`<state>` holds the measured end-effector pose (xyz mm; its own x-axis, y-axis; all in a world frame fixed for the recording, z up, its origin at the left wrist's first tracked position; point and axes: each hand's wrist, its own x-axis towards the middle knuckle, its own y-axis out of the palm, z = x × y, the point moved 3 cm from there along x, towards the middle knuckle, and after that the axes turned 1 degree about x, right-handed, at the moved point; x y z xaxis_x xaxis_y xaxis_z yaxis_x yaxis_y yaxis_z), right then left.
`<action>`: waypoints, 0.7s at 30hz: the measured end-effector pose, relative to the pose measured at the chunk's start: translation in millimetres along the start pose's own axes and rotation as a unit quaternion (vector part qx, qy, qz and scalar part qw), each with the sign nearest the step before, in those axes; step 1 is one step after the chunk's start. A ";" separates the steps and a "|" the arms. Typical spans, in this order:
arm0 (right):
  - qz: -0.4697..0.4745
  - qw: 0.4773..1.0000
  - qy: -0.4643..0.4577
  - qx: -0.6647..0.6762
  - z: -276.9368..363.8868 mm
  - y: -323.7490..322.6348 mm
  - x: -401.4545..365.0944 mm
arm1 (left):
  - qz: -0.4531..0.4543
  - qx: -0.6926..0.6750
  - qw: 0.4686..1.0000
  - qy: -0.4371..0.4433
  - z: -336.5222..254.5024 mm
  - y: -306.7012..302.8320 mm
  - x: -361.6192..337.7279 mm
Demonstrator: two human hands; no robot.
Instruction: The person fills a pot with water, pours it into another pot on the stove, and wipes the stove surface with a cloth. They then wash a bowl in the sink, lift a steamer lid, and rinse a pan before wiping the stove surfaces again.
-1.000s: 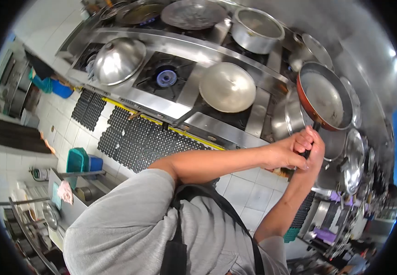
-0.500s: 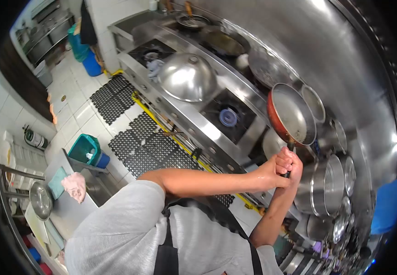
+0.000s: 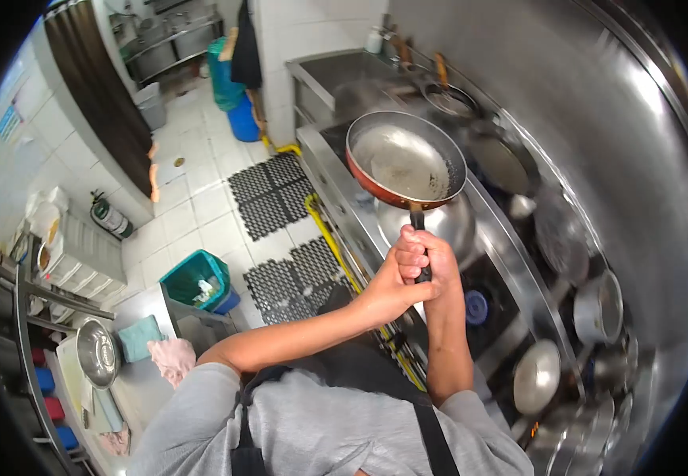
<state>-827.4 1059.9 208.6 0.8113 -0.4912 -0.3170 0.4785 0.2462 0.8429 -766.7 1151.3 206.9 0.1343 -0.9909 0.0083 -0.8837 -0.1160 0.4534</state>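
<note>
Both my hands grip the black handle of a frying pan [image 3: 403,155] with a red outside and a worn grey inside. My left hand [image 3: 390,292] is closed around the handle from the left. Pressed against it, my right hand [image 3: 442,266] wraps the handle from the right, and the fingers of the two overlap. The pan is held up in front of me, its inside facing the camera and a few dark specks near its lower right. Behind it, a large domed metal lid [image 3: 461,226] on the stove is partly hidden. Right of my hands a burner [image 3: 476,308] shows blue.
Pans, including a dark wide pan [image 3: 504,165], line the stove's back ledge. A round metal lid [image 3: 536,377] and pots stand at the right. To the left are a teal-lined bin [image 3: 201,282], a counter with a metal bowl [image 3: 98,353] and cloths, and black floor mats [image 3: 269,194].
The view has turned, and the pan with both hands has shifted left, from beside the back ledge to in front of the domed lid. Both hands have stayed on the handle.
</note>
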 end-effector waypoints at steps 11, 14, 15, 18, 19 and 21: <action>0.093 0.980 0.170 -0.035 19.4 82.5 286.7 | -0.219 0.061 0.973 0.038 -76.6 -193.4 151.4; 0.103 0.976 0.190 -0.019 30.4 102.3 346.5 | -0.246 0.051 0.967 0.043 -97.7 -232.8 194.2; 0.114 0.974 0.196 -0.015 35.9 104.9 369.0 | -0.248 0.051 0.967 0.041 -103.7 -247.5 208.5; 0.114 0.971 0.211 -0.001 47.6 110.5 431.0 | -0.243 0.068 0.967 0.042 -122.4 -284.6 253.7; 0.094 0.972 0.213 0.001 55.9 114.2 449.5 | -0.242 0.075 0.966 0.041 -129.0 -297.2 270.9; 0.074 0.976 0.202 -0.028 73.8 118.4 484.4 | -0.221 0.047 0.973 0.040 -129.0 -324.9 304.8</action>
<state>-402.5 789.4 186.9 0.9340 -0.0803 -0.3480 0.3539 0.3397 0.8714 -380.8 895.7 177.1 0.5422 -0.8346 -0.0977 -0.7681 -0.5394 0.3450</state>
